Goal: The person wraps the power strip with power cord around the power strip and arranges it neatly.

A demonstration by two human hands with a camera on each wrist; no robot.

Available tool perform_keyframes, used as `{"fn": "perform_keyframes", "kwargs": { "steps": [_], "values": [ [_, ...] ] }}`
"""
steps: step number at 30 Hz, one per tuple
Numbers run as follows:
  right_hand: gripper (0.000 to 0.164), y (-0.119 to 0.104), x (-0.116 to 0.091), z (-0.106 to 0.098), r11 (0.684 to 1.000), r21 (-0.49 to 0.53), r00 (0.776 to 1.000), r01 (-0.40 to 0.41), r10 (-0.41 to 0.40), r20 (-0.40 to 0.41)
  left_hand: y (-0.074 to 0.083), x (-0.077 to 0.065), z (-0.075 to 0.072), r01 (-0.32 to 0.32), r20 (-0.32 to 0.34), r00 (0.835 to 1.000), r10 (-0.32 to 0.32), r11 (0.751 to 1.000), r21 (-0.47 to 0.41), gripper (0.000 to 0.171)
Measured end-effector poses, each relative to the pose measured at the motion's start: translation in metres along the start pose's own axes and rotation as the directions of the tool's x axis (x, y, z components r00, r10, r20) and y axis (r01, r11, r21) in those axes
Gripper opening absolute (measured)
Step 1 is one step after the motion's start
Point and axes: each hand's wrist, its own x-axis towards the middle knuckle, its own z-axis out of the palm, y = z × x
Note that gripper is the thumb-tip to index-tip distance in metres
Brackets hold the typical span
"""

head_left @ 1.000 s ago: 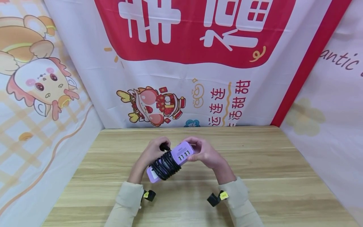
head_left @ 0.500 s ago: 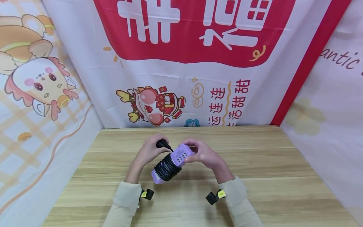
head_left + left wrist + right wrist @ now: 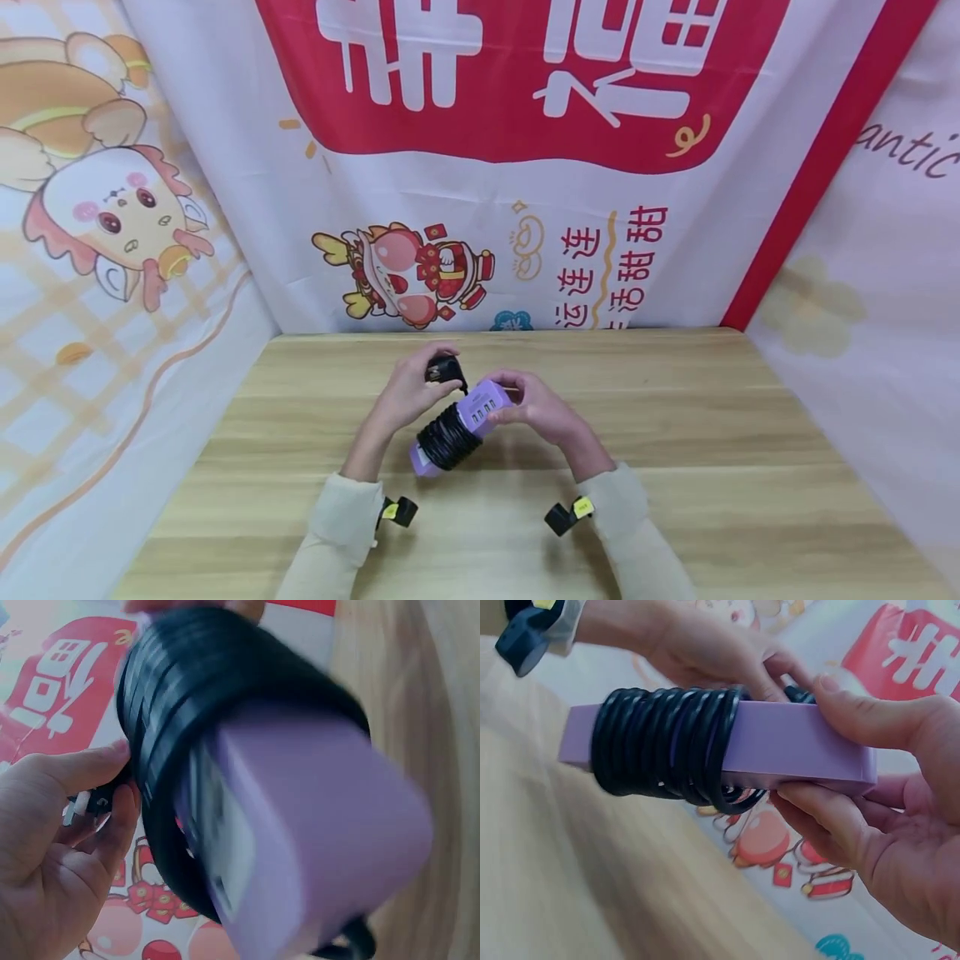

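Note:
A purple power strip [image 3: 480, 405] with USB ports on its face is held up off the table, tilted. Its black cord [image 3: 448, 437] is wound in several loops around the middle. My right hand [image 3: 542, 408] grips the strip's upper right end between thumb and fingers, as the right wrist view also shows. The black plug [image 3: 446, 369] is pinched by my left hand [image 3: 412, 390], thumb against fingers, beside the strip. Metal prongs show on the plug in the left wrist view, where the purple end of the strip and the coils hide part of it.
A wood-grain table [image 3: 675, 433] lies under both hands. Behind it hangs a printed cloth [image 3: 420, 183] with red and white characters, and more printed cloth [image 3: 135, 350] stands at the left side. Small black cameras are strapped at both wrists.
My left hand has moved slightly up and right, drawing the plug out beside the strip and turning it so its prongs show. The right hand still holds the strip, which has tilted a little.

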Motion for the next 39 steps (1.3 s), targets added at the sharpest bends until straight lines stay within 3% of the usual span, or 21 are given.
{"fn": "perform_keyframes", "kwargs": {
  "steps": [7,12,16,20,28,33,39],
  "values": [
    [0.052,0.021,-0.004,-0.010,0.993,0.037,0.991,-0.108,0.111,-0.075,-0.001,0.013,0.021,-0.008,0.074,0.997,0.008,1.000,0.001,0.043],
    [0.051,0.036,-0.007,-0.016,0.977,0.091,0.972,-0.194,0.204,-0.114,-0.002,0.024,0.037,0.000,0.144,0.990,-0.002,1.000,0.018,0.041],
    [0.051,0.043,-0.010,-0.018,0.969,0.012,0.956,-0.248,0.247,-0.162,-0.007,0.029,0.049,0.005,0.230,0.973,-0.019,0.998,0.063,0.043],
    [0.056,0.047,-0.012,-0.018,0.960,-0.092,0.954,-0.263,0.245,-0.175,-0.016,0.027,0.057,0.022,0.285,0.957,-0.047,0.996,0.091,0.046],
    [0.061,0.052,-0.016,-0.019,0.954,-0.135,0.956,-0.269,0.247,-0.162,-0.024,0.019,0.055,0.093,0.314,0.944,-0.098,0.995,0.029,0.052],
    [0.055,0.054,-0.020,-0.021,0.954,-0.147,0.958,-0.261,0.238,-0.160,-0.030,0.016,0.053,0.138,0.356,0.924,-0.143,0.990,0.040,0.062],
    [0.050,0.054,-0.023,-0.022,0.946,-0.178,0.958,-0.271,0.247,-0.144,-0.034,0.008,0.050,0.236,0.378,0.892,-0.249,0.968,0.083,0.078]
  ]
}}
